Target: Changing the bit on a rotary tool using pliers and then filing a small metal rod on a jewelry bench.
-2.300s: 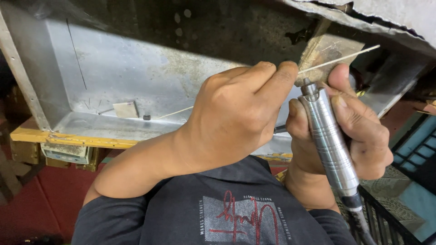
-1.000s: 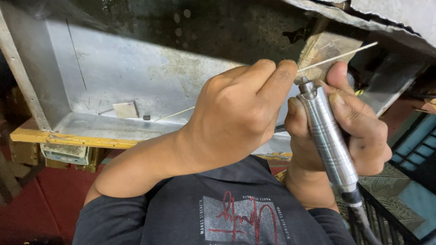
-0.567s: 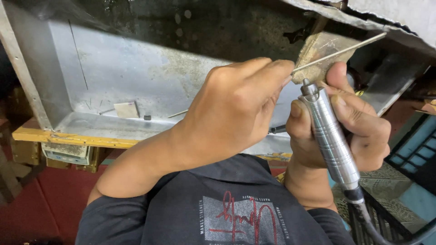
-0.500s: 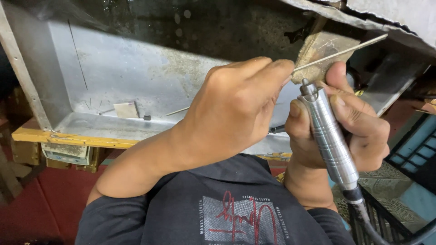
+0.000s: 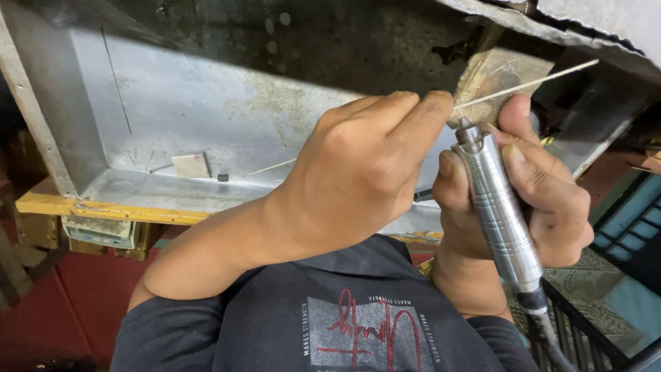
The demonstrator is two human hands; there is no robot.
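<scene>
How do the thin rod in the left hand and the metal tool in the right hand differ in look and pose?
The thin rod is pale, wire-slim and plain; the metal handpiece is thick, silvery and ringed with grooves. The rod lies nearly level, rising slightly to the right; the handpiece stands steeply, tip up. The left hand pinches the rod at the fingertips; the right hand wraps the handpiece in a full grip. Both meet at the small tan block.

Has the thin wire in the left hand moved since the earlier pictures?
Yes. The thin wire has tilted: its far end now sits higher, nearer the upper right edge of the metal tray. The left hand pinches it.
</scene>
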